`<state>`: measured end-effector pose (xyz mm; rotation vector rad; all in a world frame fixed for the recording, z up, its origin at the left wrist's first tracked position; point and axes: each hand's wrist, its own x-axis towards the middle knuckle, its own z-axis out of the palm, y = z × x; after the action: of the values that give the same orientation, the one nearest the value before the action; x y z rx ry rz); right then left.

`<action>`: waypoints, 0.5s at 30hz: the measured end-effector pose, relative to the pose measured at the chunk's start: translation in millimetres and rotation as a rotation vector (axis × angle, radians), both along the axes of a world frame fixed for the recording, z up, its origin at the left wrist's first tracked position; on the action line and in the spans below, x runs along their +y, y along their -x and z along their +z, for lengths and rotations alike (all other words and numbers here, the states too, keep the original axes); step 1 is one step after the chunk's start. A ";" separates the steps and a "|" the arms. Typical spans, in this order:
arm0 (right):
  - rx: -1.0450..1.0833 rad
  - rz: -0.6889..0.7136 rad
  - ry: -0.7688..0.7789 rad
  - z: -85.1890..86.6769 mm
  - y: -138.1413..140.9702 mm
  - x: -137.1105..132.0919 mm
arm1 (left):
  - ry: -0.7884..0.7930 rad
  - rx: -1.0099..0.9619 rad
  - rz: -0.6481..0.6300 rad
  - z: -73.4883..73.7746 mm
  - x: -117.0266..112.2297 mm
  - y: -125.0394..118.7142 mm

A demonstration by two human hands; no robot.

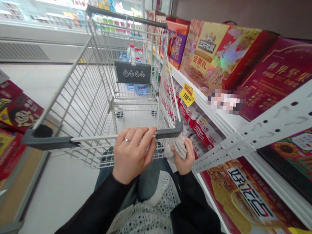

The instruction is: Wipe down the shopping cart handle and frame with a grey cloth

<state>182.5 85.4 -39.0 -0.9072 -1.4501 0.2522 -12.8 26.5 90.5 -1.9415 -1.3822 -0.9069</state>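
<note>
Head view, lower centre: left hand [133,152] is clasping the shopping cart [132,79] by its near rim; right hand [185,159] is pinching a crumpled pale cloth [175,146].

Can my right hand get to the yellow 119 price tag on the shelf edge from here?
Probably yes: the price tag hangs outside the cart, ahead of your right hand, though that hand holds a crumpled cloth and must skirt the cart's dark corner.

Metal cart [135,102], rough rag [177,146], probably cloth
</note>
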 end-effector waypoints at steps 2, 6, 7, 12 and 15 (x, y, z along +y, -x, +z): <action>-0.010 0.048 0.030 -1.6 -2.8 -0.2 | -0.007 -0.016 0.004 -0.9 0.7 -0.7; -0.055 0.167 0.086 6.3 -11.8 -10.6 | -0.015 -0.022 0.014 -1.2 1.2 -0.9; -0.068 0.183 0.080 6.3 -13.8 -14.2 | -0.013 -0.019 0.016 -0.9 1.0 -0.8; -0.198 0.160 0.064 -34.4 -13.1 -35.5 | 0.022 -0.003 0.016 -0.7 -0.9 -1.4; -0.271 0.158 0.057 -73.9 -4.6 -46.8 | 0.026 0.003 0.021 -0.3 -1.7 -1.7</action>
<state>187.1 38.6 -112.9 -0.8990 -1.7768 0.2975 -11.1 24.8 90.3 -1.9437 -1.4162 -0.8797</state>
